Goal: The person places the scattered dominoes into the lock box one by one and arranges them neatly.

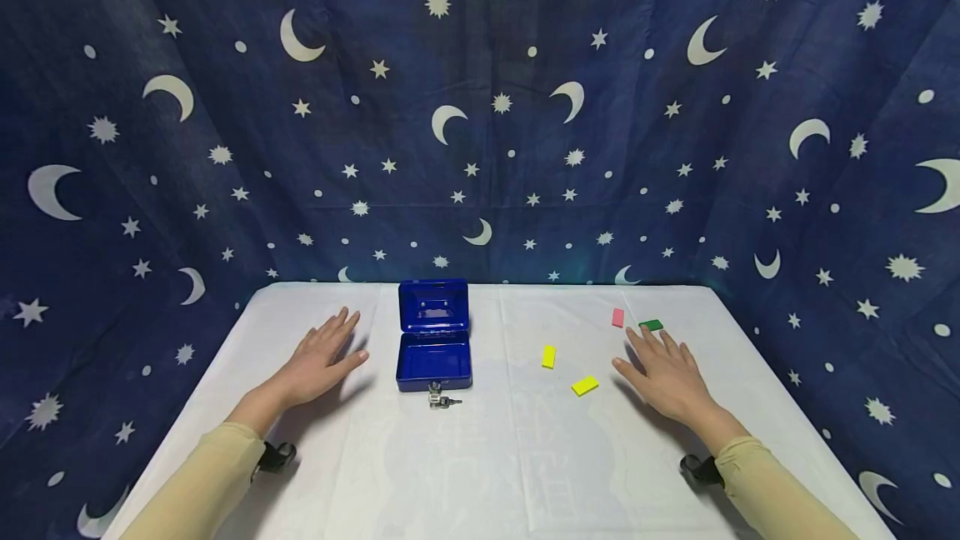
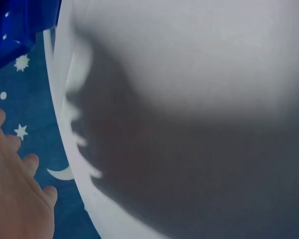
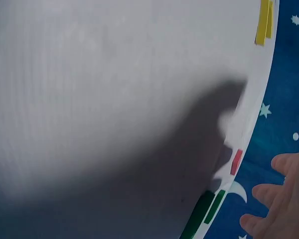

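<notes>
A blue metal cash box [image 1: 433, 358] stands with its lid [image 1: 433, 305] raised and its inside bare. At its front is a lock [image 1: 434, 395] with a small key [image 1: 451, 402]. My left hand [image 1: 318, 361] hovers left of the box, fingers spread and holding nothing. My right hand [image 1: 663, 373] hovers at the right, also spread and holding nothing, close to a green block [image 1: 651, 325]. A second green block [image 3: 198, 214] shows in the right wrist view but is hidden by the hand in the head view. A pink block [image 1: 618, 317] lies just beyond the right fingertips.
Two yellow blocks, one farther back [image 1: 549, 357] and one nearer [image 1: 585, 386], lie between the box and the right hand. The white-covered table [image 1: 450, 473] ends at a dark blue curtain [image 1: 480, 148] with moons and stars. A black strap mount [image 1: 276, 457] sits at each wrist.
</notes>
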Demonstrator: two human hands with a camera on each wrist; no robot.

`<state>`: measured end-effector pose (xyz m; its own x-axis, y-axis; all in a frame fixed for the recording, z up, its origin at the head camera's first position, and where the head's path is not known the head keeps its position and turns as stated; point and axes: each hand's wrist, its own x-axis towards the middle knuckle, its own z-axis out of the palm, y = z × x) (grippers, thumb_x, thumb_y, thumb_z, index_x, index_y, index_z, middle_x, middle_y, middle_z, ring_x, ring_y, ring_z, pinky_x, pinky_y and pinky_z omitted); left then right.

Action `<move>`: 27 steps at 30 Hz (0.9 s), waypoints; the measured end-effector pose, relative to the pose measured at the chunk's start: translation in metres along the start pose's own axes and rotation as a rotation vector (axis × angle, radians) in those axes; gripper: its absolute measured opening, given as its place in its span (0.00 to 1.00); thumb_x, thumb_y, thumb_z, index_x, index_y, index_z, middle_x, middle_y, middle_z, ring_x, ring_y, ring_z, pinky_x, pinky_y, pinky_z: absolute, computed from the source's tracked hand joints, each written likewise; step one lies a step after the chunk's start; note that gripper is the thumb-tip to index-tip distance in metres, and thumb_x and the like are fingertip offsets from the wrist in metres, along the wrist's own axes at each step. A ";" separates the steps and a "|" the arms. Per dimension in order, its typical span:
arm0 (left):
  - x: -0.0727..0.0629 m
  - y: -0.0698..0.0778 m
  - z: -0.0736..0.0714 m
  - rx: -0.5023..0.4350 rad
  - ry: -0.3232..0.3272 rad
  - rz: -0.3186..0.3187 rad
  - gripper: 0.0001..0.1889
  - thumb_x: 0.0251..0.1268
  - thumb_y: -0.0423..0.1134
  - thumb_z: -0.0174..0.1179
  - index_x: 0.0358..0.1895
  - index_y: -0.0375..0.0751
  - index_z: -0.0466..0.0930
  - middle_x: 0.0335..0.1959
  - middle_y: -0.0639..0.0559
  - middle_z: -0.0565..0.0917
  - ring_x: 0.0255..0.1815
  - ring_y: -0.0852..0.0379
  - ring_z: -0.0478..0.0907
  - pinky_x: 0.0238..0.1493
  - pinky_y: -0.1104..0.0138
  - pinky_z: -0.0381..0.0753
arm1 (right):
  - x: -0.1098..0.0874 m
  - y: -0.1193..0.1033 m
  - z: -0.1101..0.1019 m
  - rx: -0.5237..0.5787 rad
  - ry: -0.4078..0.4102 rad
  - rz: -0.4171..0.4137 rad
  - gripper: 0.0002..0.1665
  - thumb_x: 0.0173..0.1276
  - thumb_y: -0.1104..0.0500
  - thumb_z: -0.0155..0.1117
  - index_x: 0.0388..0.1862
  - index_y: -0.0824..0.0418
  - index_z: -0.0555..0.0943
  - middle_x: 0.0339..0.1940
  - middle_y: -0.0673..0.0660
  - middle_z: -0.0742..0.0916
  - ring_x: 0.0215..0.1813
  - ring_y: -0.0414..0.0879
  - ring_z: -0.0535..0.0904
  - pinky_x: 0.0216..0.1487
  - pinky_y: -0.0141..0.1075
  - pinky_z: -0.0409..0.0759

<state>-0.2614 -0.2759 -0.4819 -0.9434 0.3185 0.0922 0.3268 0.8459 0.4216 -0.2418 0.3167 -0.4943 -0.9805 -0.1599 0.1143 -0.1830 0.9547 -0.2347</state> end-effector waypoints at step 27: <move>0.002 0.018 0.016 -0.116 -0.045 0.122 0.41 0.71 0.59 0.61 0.81 0.51 0.55 0.83 0.48 0.52 0.80 0.37 0.53 0.72 0.34 0.56 | -0.011 -0.037 0.020 -0.018 0.026 -0.083 0.48 0.69 0.30 0.60 0.77 0.58 0.67 0.72 0.65 0.75 0.73 0.67 0.65 0.71 0.67 0.60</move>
<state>-0.2569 -0.2535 -0.4885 -0.8928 0.4369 0.1098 0.4277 0.7453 0.5116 -0.2260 0.2783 -0.5065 -0.9597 -0.2325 0.1581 -0.2623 0.9427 -0.2059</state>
